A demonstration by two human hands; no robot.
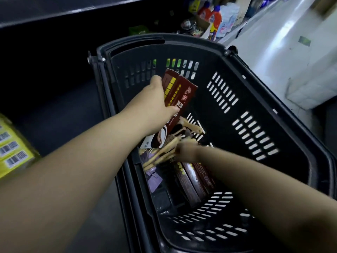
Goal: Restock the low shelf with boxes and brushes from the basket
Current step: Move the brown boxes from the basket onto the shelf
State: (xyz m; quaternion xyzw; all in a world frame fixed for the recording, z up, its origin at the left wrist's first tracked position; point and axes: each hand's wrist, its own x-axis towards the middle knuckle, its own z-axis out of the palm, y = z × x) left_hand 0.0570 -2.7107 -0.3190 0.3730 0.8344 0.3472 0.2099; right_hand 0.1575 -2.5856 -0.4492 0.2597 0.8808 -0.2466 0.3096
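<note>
Two bare forearms reach forward into a black slotted basket (259, 110) standing on the floor. Low in its near part lie several dark brown boxes (195, 179) side by side, with a purple packet (155, 178) just left of them. Above these, the right hand (184, 150), somewhat blurred, is closed around a bundle of pale wooden brushes (158, 156) whose handles stick out to the left. Farther in, the left hand (155, 106) grips a brown box with yellow squares (180, 94) by its edge, tilted and held above the other contents. Left of the basket is the dark low shelf (54, 115), holding yellow barcoded boxes (12, 154) at its near end. Far beyond, red-and-blue detergent bottles (215, 17) stand beside a pale floor (291, 42).
</note>
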